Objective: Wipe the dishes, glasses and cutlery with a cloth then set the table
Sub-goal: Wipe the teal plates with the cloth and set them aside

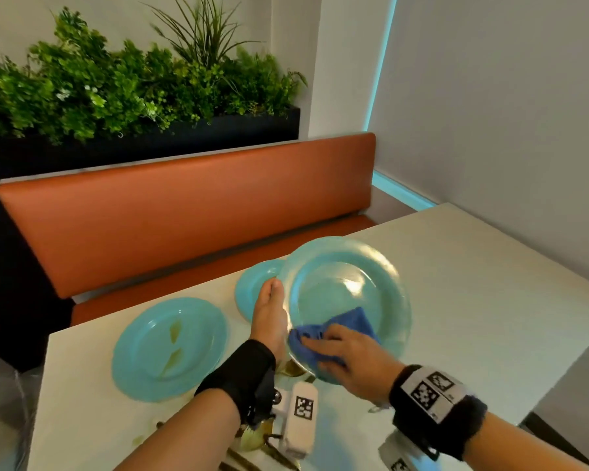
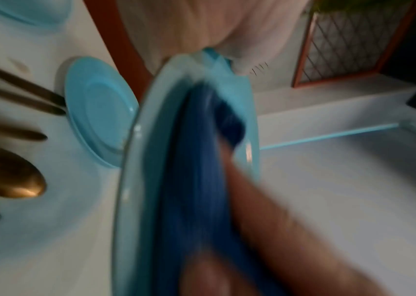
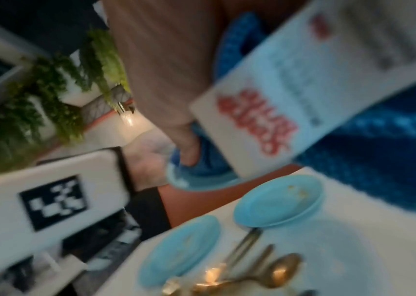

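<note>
My left hand [image 1: 268,317] grips the left rim of a light blue plate [image 1: 344,283] and holds it tilted above the white table [image 1: 473,283]. My right hand [image 1: 347,358] holds a blue cloth [image 1: 349,324] bunched against the plate's lower face. The left wrist view shows the held plate [image 2: 148,160] edge-on with the cloth [image 2: 194,180] on it. In the right wrist view the cloth [image 3: 379,160] and its white label [image 3: 303,90] fill the right side. Two more blue plates lie on the table: a smeared one [image 1: 169,348] at the left and one [image 1: 254,288] behind my left hand.
Gold-coloured cutlery [image 1: 262,440] lies at the table's near edge under my wrists; a spoon [image 2: 12,180] shows in the left wrist view. An orange bench [image 1: 184,215] runs behind the table, with a dark planter [image 1: 133,137] above it and a wall at the right.
</note>
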A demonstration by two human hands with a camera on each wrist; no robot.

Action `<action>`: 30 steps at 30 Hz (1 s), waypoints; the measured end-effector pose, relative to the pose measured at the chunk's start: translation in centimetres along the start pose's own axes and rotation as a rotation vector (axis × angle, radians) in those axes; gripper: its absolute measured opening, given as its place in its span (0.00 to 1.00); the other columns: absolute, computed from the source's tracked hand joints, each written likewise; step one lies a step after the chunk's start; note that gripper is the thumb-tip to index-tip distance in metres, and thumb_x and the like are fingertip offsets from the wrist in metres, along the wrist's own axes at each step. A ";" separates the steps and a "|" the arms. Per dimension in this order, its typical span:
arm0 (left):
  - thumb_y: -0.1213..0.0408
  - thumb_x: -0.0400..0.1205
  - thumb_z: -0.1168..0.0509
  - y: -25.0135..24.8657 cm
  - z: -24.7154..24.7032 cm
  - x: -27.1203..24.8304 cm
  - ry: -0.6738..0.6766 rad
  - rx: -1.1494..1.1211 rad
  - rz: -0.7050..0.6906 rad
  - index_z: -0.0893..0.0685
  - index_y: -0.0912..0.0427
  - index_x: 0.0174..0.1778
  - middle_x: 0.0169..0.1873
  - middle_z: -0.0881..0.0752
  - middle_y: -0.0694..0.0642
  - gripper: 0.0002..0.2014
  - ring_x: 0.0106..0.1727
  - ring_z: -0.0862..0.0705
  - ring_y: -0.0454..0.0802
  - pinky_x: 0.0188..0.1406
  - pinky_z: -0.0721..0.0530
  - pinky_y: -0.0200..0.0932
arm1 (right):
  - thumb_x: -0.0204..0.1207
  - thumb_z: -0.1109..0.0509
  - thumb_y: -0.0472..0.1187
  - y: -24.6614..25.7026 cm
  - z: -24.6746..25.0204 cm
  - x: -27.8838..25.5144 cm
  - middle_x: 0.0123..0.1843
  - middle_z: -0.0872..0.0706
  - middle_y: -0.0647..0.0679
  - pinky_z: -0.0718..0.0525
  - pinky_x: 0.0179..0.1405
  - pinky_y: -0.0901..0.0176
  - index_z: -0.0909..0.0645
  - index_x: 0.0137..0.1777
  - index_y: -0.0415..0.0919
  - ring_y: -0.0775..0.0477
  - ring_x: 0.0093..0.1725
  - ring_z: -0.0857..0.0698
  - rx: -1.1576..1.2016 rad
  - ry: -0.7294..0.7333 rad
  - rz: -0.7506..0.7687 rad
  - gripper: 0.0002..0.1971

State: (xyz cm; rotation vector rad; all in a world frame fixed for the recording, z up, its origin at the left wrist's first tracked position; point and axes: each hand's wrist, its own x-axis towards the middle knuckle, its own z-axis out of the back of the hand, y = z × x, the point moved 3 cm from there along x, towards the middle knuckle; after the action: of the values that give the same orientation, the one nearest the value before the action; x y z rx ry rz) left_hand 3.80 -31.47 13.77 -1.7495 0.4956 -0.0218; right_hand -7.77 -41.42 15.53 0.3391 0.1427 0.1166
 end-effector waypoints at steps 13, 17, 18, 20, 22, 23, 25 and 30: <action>0.52 0.88 0.50 -1.8 1.4 -0.8 -0.026 0.032 -0.018 0.21 0.43 0.43 0.52 0.18 0.59 0.14 0.54 0.20 0.56 0.56 0.19 0.54 | 0.74 0.39 0.49 -2.1 0.5 -2.1 0.51 0.16 0.47 0.21 0.51 0.66 0.18 0.63 0.56 0.48 0.49 0.15 -0.055 -0.035 -0.029 0.19; 0.49 0.87 0.50 -1.1 1.3 -1.4 0.013 0.005 -0.010 0.21 0.48 0.52 0.56 0.18 0.61 0.13 0.56 0.18 0.58 0.64 0.20 0.61 | 0.80 0.37 0.41 -6.9 4.2 -0.9 0.59 0.18 0.42 0.24 0.54 0.66 0.25 0.71 0.51 0.40 0.58 0.17 -0.150 -0.339 -0.366 0.20; 0.49 0.86 0.50 -1.0 0.9 -1.5 0.017 0.011 -0.010 0.21 0.48 0.54 0.57 0.18 0.61 0.14 0.59 0.18 0.59 0.66 0.21 0.62 | 0.81 0.39 0.41 -6.8 4.1 0.0 0.63 0.21 0.41 0.26 0.59 0.61 0.28 0.74 0.51 0.39 0.63 0.20 -0.116 -0.353 -0.416 0.21; 0.49 0.86 0.50 -1.0 0.4 -1.5 0.006 0.031 0.004 0.20 0.45 0.51 0.59 0.18 0.60 0.13 0.63 0.19 0.60 0.69 0.23 0.63 | 0.82 0.40 0.44 -4.3 2.9 1.0 0.69 0.25 0.42 0.30 0.67 0.59 0.33 0.77 0.50 0.41 0.68 0.23 -0.046 -0.296 -0.360 0.23; 0.49 0.86 0.49 -1.1 0.6 -1.2 -0.012 0.033 -0.003 0.19 0.42 0.52 0.61 0.18 0.59 0.13 0.65 0.20 0.59 0.70 0.24 0.64 | 0.81 0.39 0.45 -1.1 0.1 0.2 0.69 0.27 0.45 0.33 0.67 0.65 0.34 0.77 0.54 0.45 0.67 0.25 0.027 -0.124 -0.146 0.23; 0.50 0.86 0.49 -1.2 0.9 -1.0 -0.006 0.038 -0.012 0.19 0.41 0.50 0.60 0.17 0.58 0.12 0.64 0.19 0.58 0.69 0.23 0.63 | 0.81 0.39 0.45 -0.4 -0.8 -0.7 0.66 0.26 0.45 0.33 0.65 0.66 0.32 0.76 0.56 0.46 0.65 0.24 0.034 -0.035 -0.062 0.23; 0.52 0.88 0.50 -1.3 1.5 -1.1 0.014 0.028 -0.018 0.19 0.41 0.47 0.56 0.16 0.57 0.13 0.57 0.17 0.56 0.63 0.19 0.59 | 0.79 0.38 0.45 -1.9 -0.3 -1.5 0.61 0.23 0.43 0.31 0.59 0.67 0.27 0.72 0.57 0.44 0.62 0.22 -0.001 0.007 -0.065 0.21; 0.53 0.88 0.51 -0.3 0.3 -2.2 0.095 0.026 -0.052 0.22 0.51 0.56 0.53 0.16 0.57 0.13 0.55 0.17 0.55 0.60 0.18 0.55 | 0.79 0.39 0.43 -7.7 4.7 2.3 0.61 0.22 0.35 0.26 0.58 0.58 0.30 0.75 0.45 0.34 0.60 0.21 -0.012 -0.472 -0.406 0.24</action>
State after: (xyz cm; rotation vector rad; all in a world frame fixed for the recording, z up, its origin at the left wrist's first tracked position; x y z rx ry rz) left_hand 2.00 -30.44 14.56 -1.7409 0.5168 -0.1487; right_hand -4.11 -49.80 17.03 0.3118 -0.2569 -0.3633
